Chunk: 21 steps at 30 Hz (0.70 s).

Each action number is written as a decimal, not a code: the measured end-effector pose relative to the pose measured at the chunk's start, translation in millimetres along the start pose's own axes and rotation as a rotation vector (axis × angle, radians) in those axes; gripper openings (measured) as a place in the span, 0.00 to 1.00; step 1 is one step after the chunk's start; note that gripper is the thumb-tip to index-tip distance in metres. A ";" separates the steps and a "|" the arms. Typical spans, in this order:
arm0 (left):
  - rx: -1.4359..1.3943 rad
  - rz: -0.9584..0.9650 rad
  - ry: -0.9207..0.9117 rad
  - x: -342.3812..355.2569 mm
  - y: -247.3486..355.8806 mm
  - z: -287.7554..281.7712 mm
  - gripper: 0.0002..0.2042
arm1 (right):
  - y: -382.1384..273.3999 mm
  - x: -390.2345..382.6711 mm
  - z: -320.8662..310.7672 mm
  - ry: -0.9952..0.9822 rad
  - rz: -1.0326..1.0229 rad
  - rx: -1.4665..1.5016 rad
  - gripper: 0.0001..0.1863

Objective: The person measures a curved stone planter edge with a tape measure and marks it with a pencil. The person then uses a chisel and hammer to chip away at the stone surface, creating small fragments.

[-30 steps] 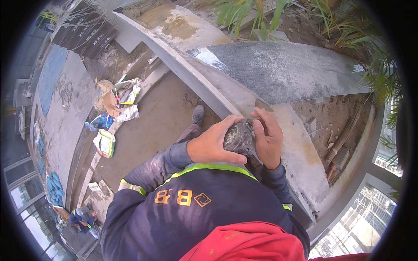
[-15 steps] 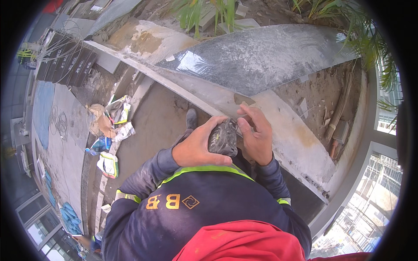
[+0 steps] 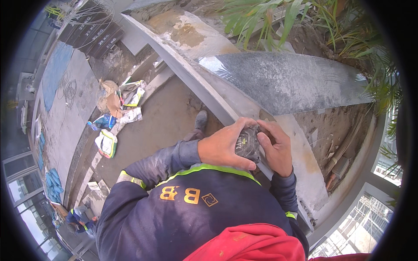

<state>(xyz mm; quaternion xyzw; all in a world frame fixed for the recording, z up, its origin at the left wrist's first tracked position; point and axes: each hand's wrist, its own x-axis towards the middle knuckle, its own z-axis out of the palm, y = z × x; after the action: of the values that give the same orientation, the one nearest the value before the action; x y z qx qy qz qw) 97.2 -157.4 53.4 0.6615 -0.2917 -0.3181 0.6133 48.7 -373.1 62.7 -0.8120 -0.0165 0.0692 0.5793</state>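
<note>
A dark, dusty block with a yellow mark, which looks like a tape measure [image 3: 247,145], is held in front of my chest. My left hand [image 3: 226,145] grips it from the left, thumb along the near side and fingers round the far side. On its right side, my right hand [image 3: 277,147] has its fingers curled, with index finger and thumb against the edge. What lies between those two fingertips is too small to make out. Just beyond both hands runs the long raised stone edge [image 3: 191,71] of a planter.
A polished grey stone slab [image 3: 296,78] rests across the planter, with leafy plants [image 3: 270,19] behind it. Torn bags [image 3: 130,93] litter the ground at left. Dark stacked weights [image 3: 93,32] stand far left. A person [image 3: 80,219] is low at the lower left. My boot [image 3: 200,119] stands on the floor.
My view has shifted, so the surroundings sit further right and lower. My right hand's fingers have come in against the tape measure; before, they were spread beside it. My left hand keeps its hold.
</note>
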 end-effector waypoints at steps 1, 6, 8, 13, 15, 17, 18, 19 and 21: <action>0.006 0.012 0.026 -0.9 -1.5 -1.7 0.55 | -1.3 3.9 1.4 0.000 -0.062 -0.005 0.21; 0.119 0.071 0.112 -4.1 -6.7 -15.6 0.55 | -8.0 17.4 12.2 -0.089 0.000 0.008 0.26; 0.158 0.088 0.136 -7.0 -5.7 -19.7 0.56 | -10.6 19.0 17.5 -0.110 -0.004 0.018 0.29; 0.464 0.033 0.195 -12.2 2.0 -20.4 0.58 | -10.7 21.5 31.4 -0.124 0.180 0.316 0.35; 0.472 0.060 0.203 -10.4 3.6 -24.3 0.56 | -10.2 23.1 35.3 -0.090 0.167 0.360 0.36; 0.413 0.199 0.237 -6.2 2.4 -31.0 0.48 | -10.7 24.1 37.9 -0.053 0.112 0.433 0.36; 0.110 0.087 0.255 -4.2 0.8 -35.0 0.44 | -11.5 24.6 38.9 -0.049 0.035 0.447 0.36; -0.185 -0.008 0.247 -0.4 -1.1 -38.0 0.40 | -12.9 25.0 39.4 -0.043 -0.041 0.461 0.36; -0.986 -0.242 0.240 5.3 -4.2 -38.5 0.29 | -16.7 26.4 39.8 -0.044 -0.240 0.493 0.37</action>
<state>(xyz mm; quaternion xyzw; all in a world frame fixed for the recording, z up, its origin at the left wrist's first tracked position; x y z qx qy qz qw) 130.4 -137.1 50.7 0.3547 0.0438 -0.4085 0.8399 70.4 -327.5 63.3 -0.6370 -0.1079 0.0195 0.7630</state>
